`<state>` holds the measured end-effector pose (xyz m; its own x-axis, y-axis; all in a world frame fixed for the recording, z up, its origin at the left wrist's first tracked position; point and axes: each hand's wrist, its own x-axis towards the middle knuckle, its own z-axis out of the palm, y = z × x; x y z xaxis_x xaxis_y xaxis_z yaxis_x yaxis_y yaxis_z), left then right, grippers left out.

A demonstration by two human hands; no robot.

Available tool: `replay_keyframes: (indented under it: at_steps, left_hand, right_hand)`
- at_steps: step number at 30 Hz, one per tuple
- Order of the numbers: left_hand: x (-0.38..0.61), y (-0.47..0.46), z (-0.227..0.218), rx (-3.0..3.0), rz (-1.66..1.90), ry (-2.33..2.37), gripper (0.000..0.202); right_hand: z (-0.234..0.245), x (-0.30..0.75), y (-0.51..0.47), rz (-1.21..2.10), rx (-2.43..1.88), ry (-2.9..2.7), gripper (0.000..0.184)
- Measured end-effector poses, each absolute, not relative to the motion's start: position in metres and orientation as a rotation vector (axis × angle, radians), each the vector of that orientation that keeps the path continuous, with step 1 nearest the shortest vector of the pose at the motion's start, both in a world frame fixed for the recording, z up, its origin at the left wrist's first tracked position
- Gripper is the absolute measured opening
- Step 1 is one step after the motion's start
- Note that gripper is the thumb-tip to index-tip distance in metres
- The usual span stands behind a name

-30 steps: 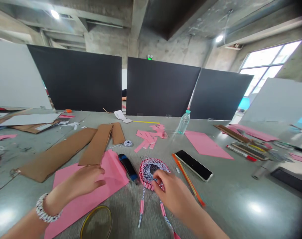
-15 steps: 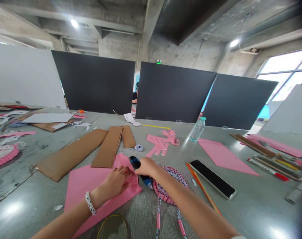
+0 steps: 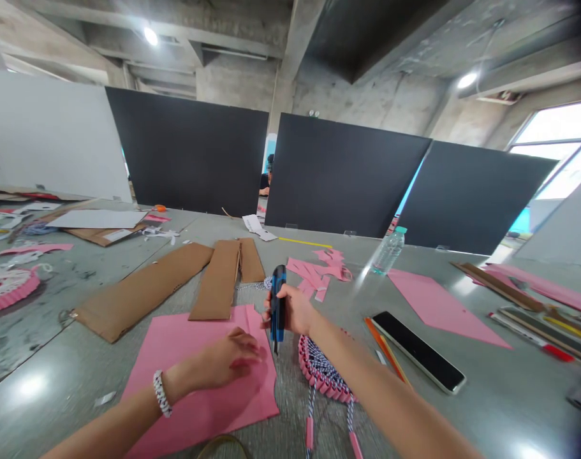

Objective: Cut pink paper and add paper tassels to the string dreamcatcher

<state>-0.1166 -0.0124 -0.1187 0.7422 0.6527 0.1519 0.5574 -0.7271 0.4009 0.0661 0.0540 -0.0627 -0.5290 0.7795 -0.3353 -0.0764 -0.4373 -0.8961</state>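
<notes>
My right hand (image 3: 298, 311) has lifted the cutter (image 3: 278, 298) off the table (image 3: 280, 440), fingers clamped round it, freeing it beside the pink sheet's (image 3: 218, 411) right edge; my left hand (image 3: 223, 360) lies over the sheet, thumb apart.

L hand (image 3: 235, 357) palm-down, fingers loosely bent; L arm (image 3: 122, 414) slants back to its L. R hand (image 3: 294, 310) fwd & R of L, curled in grip; R arm (image 3: 371, 389) trails back R.
</notes>
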Motion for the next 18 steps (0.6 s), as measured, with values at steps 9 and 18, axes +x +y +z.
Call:
replay_keyframes:
  at_steps: [9, 18]
  left_hand:
    - [-0.106, -0.009, -0.148, 2.489, 0.305, 1.537, 0.094]
    - [-0.122, 0.007, -0.096, 2.507, 0.282, 1.3, 0.039]
  right_hand:
    - [-0.063, 0.063, 0.072, 1.939, -1.004, -1.126, 0.017]
    - [-0.063, 0.096, 0.078, 1.414, -1.248, -1.273, 0.028]
